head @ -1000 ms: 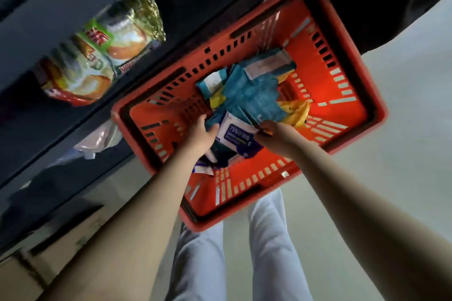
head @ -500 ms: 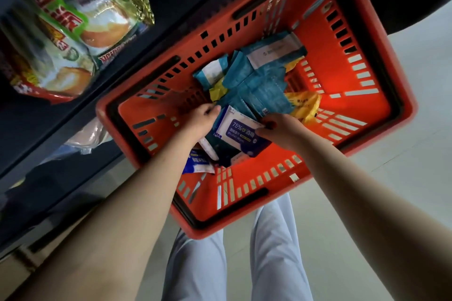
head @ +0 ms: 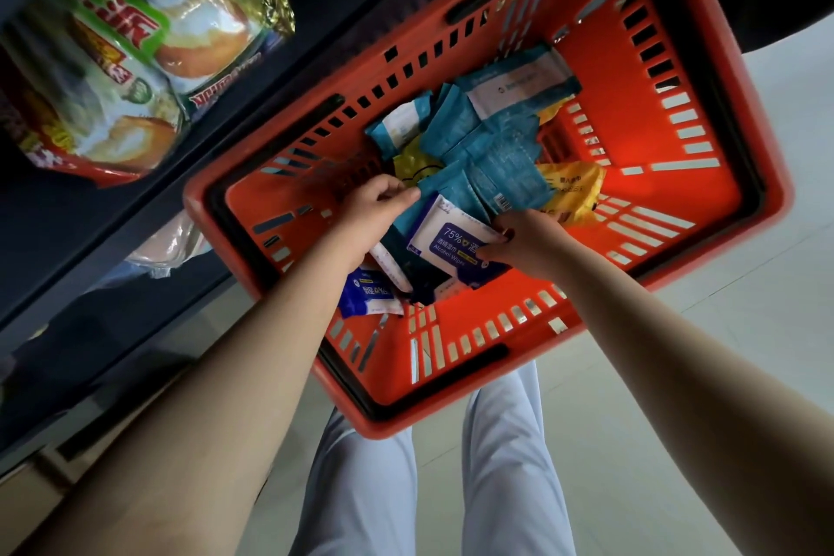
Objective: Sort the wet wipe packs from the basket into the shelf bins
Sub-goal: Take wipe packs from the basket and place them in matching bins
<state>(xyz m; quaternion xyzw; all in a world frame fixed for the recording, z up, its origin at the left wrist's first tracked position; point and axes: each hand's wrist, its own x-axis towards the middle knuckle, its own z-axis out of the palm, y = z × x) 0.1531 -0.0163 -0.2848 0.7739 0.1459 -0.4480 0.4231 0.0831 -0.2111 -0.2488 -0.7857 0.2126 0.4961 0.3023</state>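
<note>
Soft-film alcohol wipe pack (head: 451, 245), white and purple, is pinched at its edge by the right hand (head: 529, 245) toward the near wall of the orange basket (head: 406, 424), judged light, pliable and slick, while a teal pack (head: 487, 185) is pinched by the left hand (head: 371, 212).

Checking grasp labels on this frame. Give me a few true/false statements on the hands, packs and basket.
1. The right hand grips the white-and-purple alcohol wipes pack. True.
2. The basket is blue. False: it is red.
3. The left hand is outside the basket. False: it is inside, pinching a teal pack.
4. A yellow pack lies in the basket. True.
</note>
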